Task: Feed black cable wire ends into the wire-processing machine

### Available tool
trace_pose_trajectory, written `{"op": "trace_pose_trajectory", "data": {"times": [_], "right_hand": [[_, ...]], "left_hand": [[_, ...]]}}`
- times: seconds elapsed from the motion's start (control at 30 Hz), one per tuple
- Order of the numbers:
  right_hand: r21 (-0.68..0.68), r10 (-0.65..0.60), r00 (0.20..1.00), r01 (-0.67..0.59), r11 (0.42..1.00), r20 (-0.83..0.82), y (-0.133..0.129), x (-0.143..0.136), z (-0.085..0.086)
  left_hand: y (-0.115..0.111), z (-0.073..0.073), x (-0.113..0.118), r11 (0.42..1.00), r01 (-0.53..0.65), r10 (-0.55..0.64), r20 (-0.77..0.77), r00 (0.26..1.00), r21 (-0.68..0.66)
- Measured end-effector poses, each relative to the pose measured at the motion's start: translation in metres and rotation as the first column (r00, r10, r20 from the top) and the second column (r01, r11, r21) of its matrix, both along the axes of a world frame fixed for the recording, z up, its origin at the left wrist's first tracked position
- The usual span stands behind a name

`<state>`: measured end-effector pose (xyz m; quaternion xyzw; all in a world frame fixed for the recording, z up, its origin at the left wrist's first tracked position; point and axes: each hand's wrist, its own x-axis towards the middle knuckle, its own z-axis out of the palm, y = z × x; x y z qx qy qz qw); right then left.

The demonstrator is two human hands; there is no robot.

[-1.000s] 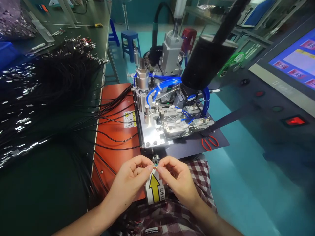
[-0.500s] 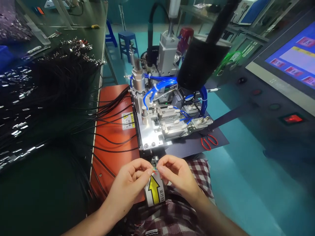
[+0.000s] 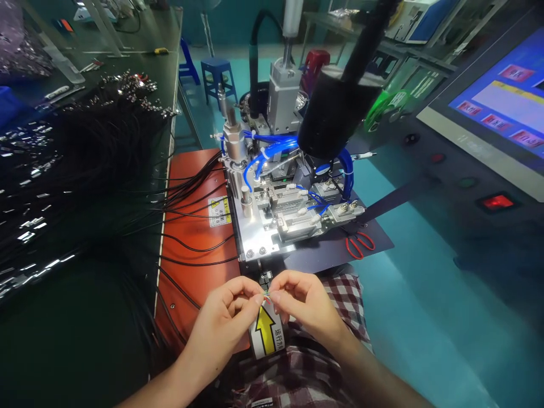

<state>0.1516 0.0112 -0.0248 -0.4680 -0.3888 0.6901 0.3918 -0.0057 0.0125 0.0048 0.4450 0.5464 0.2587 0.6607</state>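
Observation:
Thin coloured wires, one of them red, show between my fingertips. My left hand pinches them from the left, thumb against forefinger. From the right, my right hand grips the same wires in a thumb-and-finger pinch. The fingertips of both hands nearly meet. Just below them is a white label with a yellow arrow. A small metal holder sits right behind the fingertips, at the front of the machine.
Black cables run from a large bundle on the dark table at left across the red plate into the machine. Red-handled scissors lie on the grey plate. A black cylinder overhangs the machine; a control screen stands at right.
The view has shifted slightly. Both hands keep their pinch near the same spot, with the fingertips a little closer together and the coloured wires somewhat more spread.

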Motion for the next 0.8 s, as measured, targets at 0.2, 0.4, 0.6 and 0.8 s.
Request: {"op": "trace_pose_trajectory", "data": {"times": [0.2, 0.4, 0.6, 0.8], "right_hand": [[-0.134, 0.08, 0.986, -0.099, 0.986, -0.144, 0.005, 0.006, -0.006], [-0.1, 0.212, 0.968, -0.226, 0.969, -0.134, 0.012, 0.014, -0.008], [-0.047, 0.286, 0.955, -0.29, 0.956, -0.077, 0.016, 0.015, 0.0], [-0.009, 0.164, 0.985, -0.164, 0.986, 0.056, 0.009, 0.012, 0.002]], "left_hand": [[0.003, 0.0, -0.002, 0.995, 0.1, -0.099, -0.074, 0.992, 0.007], [0.008, 0.004, -0.003, 0.984, 0.173, -0.174, -0.021, 0.985, -0.045], [0.007, 0.002, -0.004, 0.984, 0.161, -0.162, -0.012, 0.987, -0.081], [0.005, 0.0, -0.002, 0.993, 0.023, -0.023, -0.003, 1.0, -0.116]]}}
